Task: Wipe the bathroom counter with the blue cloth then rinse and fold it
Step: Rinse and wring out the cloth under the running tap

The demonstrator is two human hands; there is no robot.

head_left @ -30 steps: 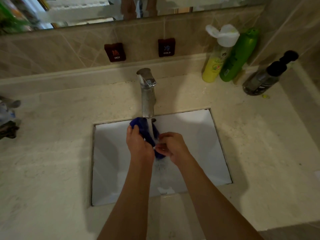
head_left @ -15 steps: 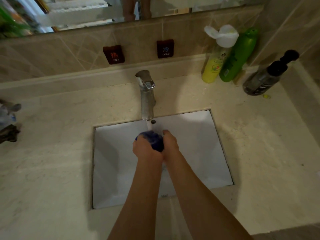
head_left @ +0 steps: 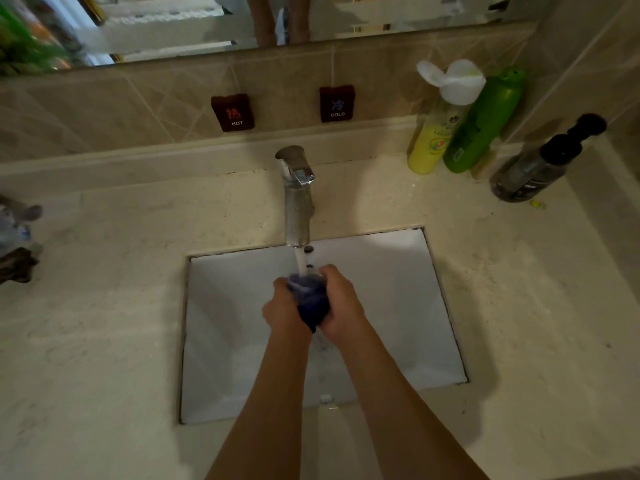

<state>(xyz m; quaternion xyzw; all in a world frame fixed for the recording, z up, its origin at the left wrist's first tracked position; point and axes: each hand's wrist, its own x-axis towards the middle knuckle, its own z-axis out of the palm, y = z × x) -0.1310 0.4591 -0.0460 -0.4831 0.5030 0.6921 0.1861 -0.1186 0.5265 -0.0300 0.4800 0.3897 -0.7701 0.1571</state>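
Both hands, left (head_left: 284, 308) and right (head_left: 341, 306), clench bunched blue cloth (head_left: 311, 301) under tap (head_left: 298, 202) stream, long axis toward the person.

Beige diagonal wall tiles (head_left: 145, 109) rise behind the chrome faucet (head_left: 297, 199); above them a mirror (head_left: 207, 26); dim, warm light.

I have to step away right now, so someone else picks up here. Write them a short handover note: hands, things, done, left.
Left hand and right hand both grip the bunched blue cloth over the sink.
Water runs from the faucet onto the cloth.
Done: rinsing is under way; whether the counter was wiped cannot be told.
Left: finish rinsing, shut off the water, fold the cloth.
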